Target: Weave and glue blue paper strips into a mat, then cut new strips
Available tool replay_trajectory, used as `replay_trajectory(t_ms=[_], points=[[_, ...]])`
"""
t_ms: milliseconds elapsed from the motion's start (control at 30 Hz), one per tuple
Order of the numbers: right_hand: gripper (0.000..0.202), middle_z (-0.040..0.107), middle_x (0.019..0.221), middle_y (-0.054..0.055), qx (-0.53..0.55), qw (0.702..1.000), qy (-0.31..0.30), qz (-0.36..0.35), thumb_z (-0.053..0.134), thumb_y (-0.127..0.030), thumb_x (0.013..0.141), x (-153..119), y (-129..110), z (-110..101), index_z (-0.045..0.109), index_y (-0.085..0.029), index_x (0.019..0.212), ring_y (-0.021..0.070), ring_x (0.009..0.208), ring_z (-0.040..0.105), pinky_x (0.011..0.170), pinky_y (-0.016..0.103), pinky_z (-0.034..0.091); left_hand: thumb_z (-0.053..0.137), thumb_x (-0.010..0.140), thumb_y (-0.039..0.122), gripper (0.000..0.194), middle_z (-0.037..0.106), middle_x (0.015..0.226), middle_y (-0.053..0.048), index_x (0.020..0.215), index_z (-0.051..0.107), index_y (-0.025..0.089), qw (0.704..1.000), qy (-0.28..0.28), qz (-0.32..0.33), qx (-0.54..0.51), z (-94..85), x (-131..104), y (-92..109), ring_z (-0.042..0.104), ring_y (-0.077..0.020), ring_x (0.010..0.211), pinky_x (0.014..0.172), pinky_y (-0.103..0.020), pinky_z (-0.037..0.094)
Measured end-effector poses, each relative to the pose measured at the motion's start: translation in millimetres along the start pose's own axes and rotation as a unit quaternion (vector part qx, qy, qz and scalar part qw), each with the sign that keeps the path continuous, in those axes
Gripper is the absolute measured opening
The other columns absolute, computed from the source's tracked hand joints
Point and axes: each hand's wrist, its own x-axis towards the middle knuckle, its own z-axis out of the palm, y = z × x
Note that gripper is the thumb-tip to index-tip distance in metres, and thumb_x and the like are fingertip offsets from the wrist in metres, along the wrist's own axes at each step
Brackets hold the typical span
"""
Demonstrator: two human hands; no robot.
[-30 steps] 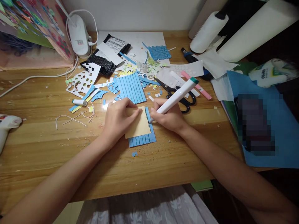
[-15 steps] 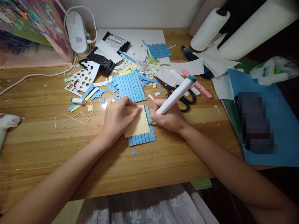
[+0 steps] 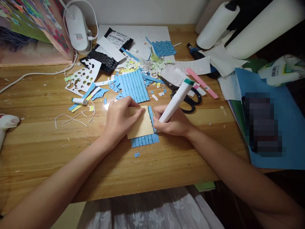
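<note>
My right hand (image 3: 173,122) is closed around a white marker (image 3: 175,103) with a green end, its tip down at the right edge of a pale yellow card (image 3: 141,125). Under the card lies a blue sheet (image 3: 145,140) with dark lines, showing below and to the right. My left hand (image 3: 122,119) presses the card's upper left part, with thumb and fingers close together. Just above sits another blue sheet (image 3: 134,86) with dark stripes. The marker's cap (image 3: 79,101) lies to the left.
Paper scraps (image 3: 115,85) and a black package (image 3: 105,58) lie at the back. Black-handled scissors (image 3: 190,101) and a pink marker (image 3: 202,83) are right of centre. A glue gun (image 3: 8,122) is at the far left, a blue folder (image 3: 290,127) at the right.
The marker in my right hand has slid down along the card's right edge and stands a little more upright. My left hand holds its place on the card. The view has shifted slightly.
</note>
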Motion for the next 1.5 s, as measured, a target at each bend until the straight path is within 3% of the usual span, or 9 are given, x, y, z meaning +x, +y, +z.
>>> replay_trajectory(t_ms=[100,500,667,800,900,1033,1167,1500], points=[[0.030,0.030,0.045,-0.007,-0.002,1.000,0.001,0.001,0.054,-0.018,0.067,0.3,-0.1,-0.2,0.030,-0.021,0.049,0.0081,0.046,0.027,0.046,0.025,0.022,0.060,0.077,0.034,0.012,0.065,0.076,-0.001,0.072,0.056,0.023,1.000,-0.001,0.003,0.004,0.3,0.4,-0.5,0.058,-0.0196,0.077,0.068,-0.034,0.041],[0.030,0.033,0.050,-0.007,-0.018,0.994,0.110,0.003,0.056,-0.017,0.070,4.1,5.3,2.5,0.031,-0.021,0.054,0.0089,0.048,0.031,0.047,0.026,0.024,0.061,0.077,0.034,0.012,0.065,0.076,0.000,0.073,0.057,0.023,1.000,0.002,0.009,0.016,0.8,0.6,-0.9,0.058,-0.0190,0.076,0.068,-0.033,0.040],[0.031,0.035,0.050,-0.007,0.037,0.988,0.150,-0.011,0.055,-0.019,0.074,4.5,3.0,0.4,0.033,-0.022,0.054,0.0089,0.047,0.034,0.048,0.026,0.028,0.059,0.078,0.033,0.011,0.065,0.077,0.000,0.075,0.057,0.022,1.000,0.009,0.013,0.001,-1.3,1.0,-0.1,0.058,-0.0175,0.074,0.068,-0.032,0.041],[0.033,0.040,0.050,-0.006,0.079,0.974,0.212,-0.008,0.054,-0.028,0.081,1.4,-1.6,-4.4,0.035,-0.022,0.055,0.0090,0.046,0.039,0.050,0.026,0.033,0.056,0.081,0.030,0.012,0.064,0.075,0.001,0.073,0.055,0.021,0.999,0.020,0.013,-0.037,-10.4,-12.1,7.4,0.057,-0.0147,0.070,0.066,-0.029,0.042],[0.033,0.042,0.048,-0.007,0.103,0.965,0.241,0.006,0.055,-0.031,0.082,-5.0,-4.8,-7.6,0.037,-0.022,0.056,0.0090,0.045,0.041,0.049,0.025,0.034,0.055,0.083,0.031,0.014,0.064,0.076,0.000,0.074,0.056,0.021,0.998,-0.009,-0.006,-0.066,-15.6,-30.2,14.5,0.057,-0.0140,0.068,0.062,-0.027,0.043],[0.032,0.044,0.046,-0.007,0.139,0.968,0.206,0.039,0.056,-0.032,0.081,-19.6,-6.8,-4.7,0.039,-0.021,0.057,0.0086,0.043,0.043,0.047,0.023,0.035,0.054,0.083,0.035,0.016,0.066,0.078,-0.001,0.075,0.057,0.021,0.998,-0.031,-0.035,-0.044,-12.7,-44.9,17.4,0.059,-0.0168,0.070,0.060,-0.029,0.043],[0.030,0.044,0.049,-0.007,0.146,0.971,0.181,0.063,0.058,-0.033,0.081,-31.0,-5.9,3.8,0.042,-0.020,0.060,0.0086,0.045,0.042,0.047,0.022,0.033,0.053,0.082,0.034,0.015,0.067,0.081,-0.002,0.076,0.058,0.022,0.997,-0.064,-0.034,-0.021,-7.2,-43.7,15.7,0.061,-0.0189,0.075,0.060,-0.030,0.043],[0.027,0.043,0.057,-0.006,0.115,0.977,0.172,0.051,0.060,-0.034,0.081,-29.8,-0.4,13.1,0.044,-0.020,0.065,0.0091,0.052,0.039,0.050,0.023,0.030,0.053,0.082,0.032,0.013,0.068,0.081,-0.001,0.076,0.058,0.021,0.997,-0.077,-0.023,-0.014,-6.9,-39.6,14.8,0.061,-0.0192,0.076,0.062,-0.030,0.042]])
